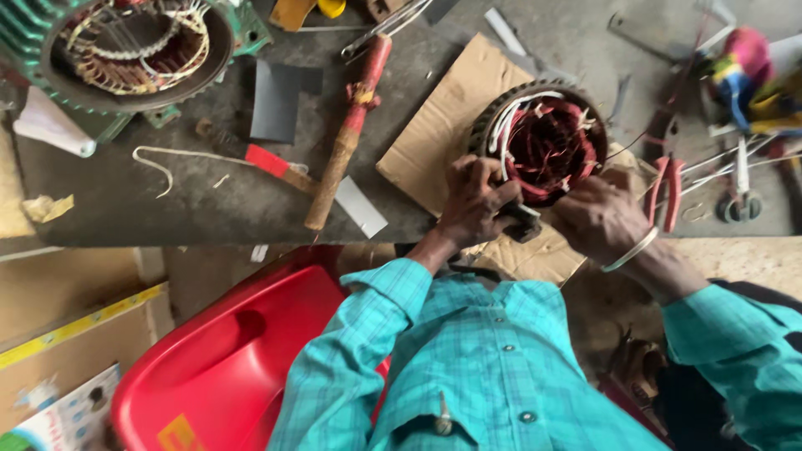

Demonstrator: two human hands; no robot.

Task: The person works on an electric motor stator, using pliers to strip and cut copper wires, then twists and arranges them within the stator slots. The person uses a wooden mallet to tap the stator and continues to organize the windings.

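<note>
Grey workbench [184, 200], scuffed and oil-dark, spanning the upper part of the view, littered with tools

Red plastic chair [242, 351], glossy, below the bench edge at lower left

Green motor housing [125, 50] at the far left corner of the bench, round opening upward, pale copper-and-cream windings inside

Cardboard sheet [443, 125], brown, flattened, lying at an angle near the bench's front edge, partly overhanging it

Motor stator [543, 138], resting on the cardboard, right of centre: round ribbed metal ring, dull grey-brown outside, bore packed with dark red coil wire; white sleeved leads looped along the left inner rim; open face turned toward the camera

Long-handled tool [351, 134], red grip fading to worn brown wood, lying at an angle left of the cardboard

Left hand [476, 200], fingers curled tight over the stator's lower-left rim, pressing a small dark object there; kind of object not discernible

Right hand [597, 213], closed against the stator's lower-right edge, fingers bent inward onto the windings; pale bangle [631, 250] on the wrist

Red-handled pliers [664, 188], lying just right of the stator, handles toward the bench edge

Grey card [276, 100], flat, dark, between the green housing and the long tool

White cone of paper [50, 125], at the bench's left edge
</note>
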